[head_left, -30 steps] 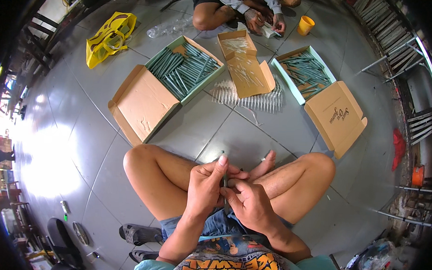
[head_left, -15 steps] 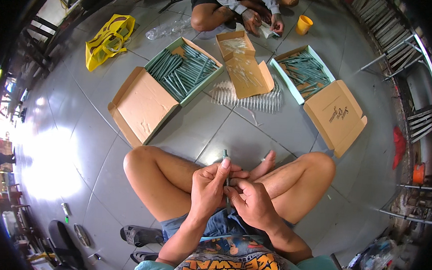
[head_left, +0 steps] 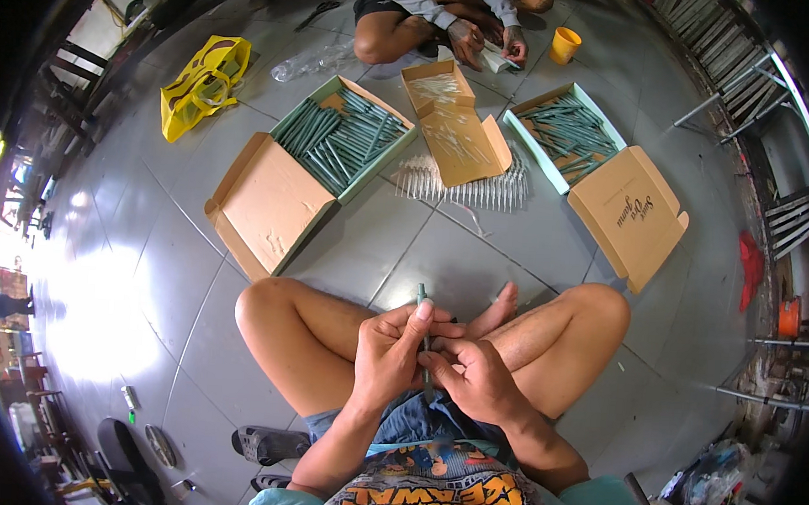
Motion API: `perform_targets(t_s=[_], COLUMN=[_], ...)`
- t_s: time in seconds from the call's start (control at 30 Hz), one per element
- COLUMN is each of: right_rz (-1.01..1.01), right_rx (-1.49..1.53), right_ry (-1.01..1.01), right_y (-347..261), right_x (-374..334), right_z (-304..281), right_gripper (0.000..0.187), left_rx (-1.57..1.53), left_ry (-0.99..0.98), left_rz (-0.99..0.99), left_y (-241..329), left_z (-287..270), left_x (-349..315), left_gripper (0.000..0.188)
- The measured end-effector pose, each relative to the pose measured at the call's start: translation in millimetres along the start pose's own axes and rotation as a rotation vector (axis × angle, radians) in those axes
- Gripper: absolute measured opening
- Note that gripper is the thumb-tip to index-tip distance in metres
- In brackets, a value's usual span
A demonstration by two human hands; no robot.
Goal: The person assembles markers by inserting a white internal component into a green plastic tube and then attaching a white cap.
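Risen slightly, both hands, left [head_left: 390, 352] and right [head_left: 476, 377], grip closed on a grey-green stick [head_left: 423, 331] before open cardboard boxes [head_left: 313, 170].

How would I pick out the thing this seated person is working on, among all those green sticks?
Start at the grey tiled floor, where a person sits cross-legged before open cardboard boxes. Between the bare knees, the left hand and right hand meet around one slim green stick. Unlike the sticks piled in the left box and right box, it stands upright, alone, its tip poking above the fingers.
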State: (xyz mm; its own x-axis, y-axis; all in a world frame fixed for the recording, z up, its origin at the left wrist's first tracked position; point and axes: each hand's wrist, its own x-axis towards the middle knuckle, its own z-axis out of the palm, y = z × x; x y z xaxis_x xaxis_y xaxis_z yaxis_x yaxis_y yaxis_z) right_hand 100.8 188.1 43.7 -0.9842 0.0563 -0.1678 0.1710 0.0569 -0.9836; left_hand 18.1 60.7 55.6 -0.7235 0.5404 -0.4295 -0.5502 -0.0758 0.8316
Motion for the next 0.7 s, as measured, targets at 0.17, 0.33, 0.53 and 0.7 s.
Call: perform_targets(t_s=[0.17, 0.33, 0.53, 0.7], right_rz=[0.012, -0.039, -0.021, 0.086], right_rx=[-0.043, 0.013, -0.015, 0.039], right_ry=[-0.039, 0.009, -0.02, -0.035], right_y=[5, -2, -1, 4], right_x=[-1, 2, 2, -1], right_z=[-5, -10, -7, -7], right_gripper=[0.021, 0.02, 0.027, 0.027], left_rx=[0.1, -0.042, -0.012, -0.001], left_ry=[0.073, -0.082, -0.036, 0.06], left_rz=[-0.019, 0.016, 0.025, 0.011], left_y=[-7, 3, 0, -5], left_z=[4, 5, 3, 10], left_x=[4, 4, 1, 0], left_gripper=[0.043, 0.041, 0.034, 0.036])
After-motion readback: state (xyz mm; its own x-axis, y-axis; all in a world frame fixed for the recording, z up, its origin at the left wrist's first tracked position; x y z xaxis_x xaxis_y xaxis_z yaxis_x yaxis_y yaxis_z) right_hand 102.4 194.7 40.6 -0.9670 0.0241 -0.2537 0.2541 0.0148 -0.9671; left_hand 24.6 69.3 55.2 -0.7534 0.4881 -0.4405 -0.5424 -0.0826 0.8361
